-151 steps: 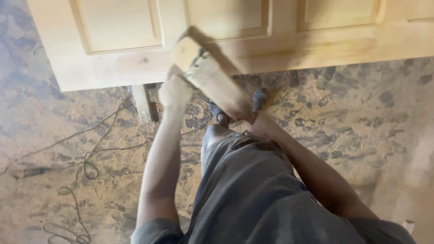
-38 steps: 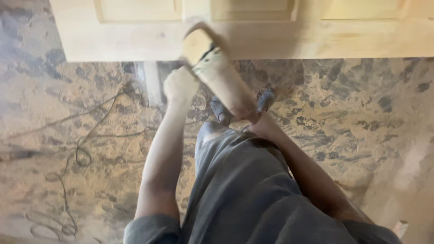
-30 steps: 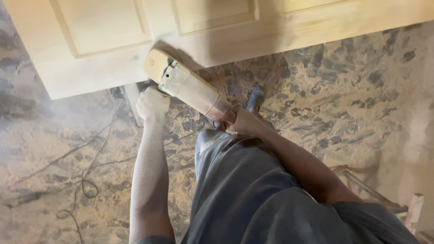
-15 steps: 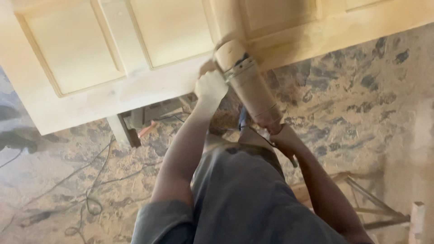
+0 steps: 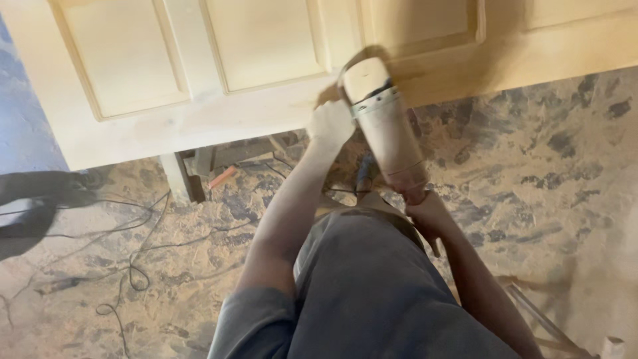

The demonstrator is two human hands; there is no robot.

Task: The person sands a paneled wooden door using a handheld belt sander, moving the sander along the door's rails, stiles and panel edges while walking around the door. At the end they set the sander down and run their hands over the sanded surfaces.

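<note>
Both hands grip sander firmly; long axis apparently points away, toward door.

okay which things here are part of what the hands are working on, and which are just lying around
In use: power sander, held by left hand and right hand; pale panelled wooden door under its head.

Lying about: loose cables on the dusty floor; wooden support beneath the door.

A woodworking workshop. An unfinished pale panelled door lies flat on a wooden stand, a dust-coated power sander at its edge; sawdust covers the floor, where loose power cables trail.
</note>
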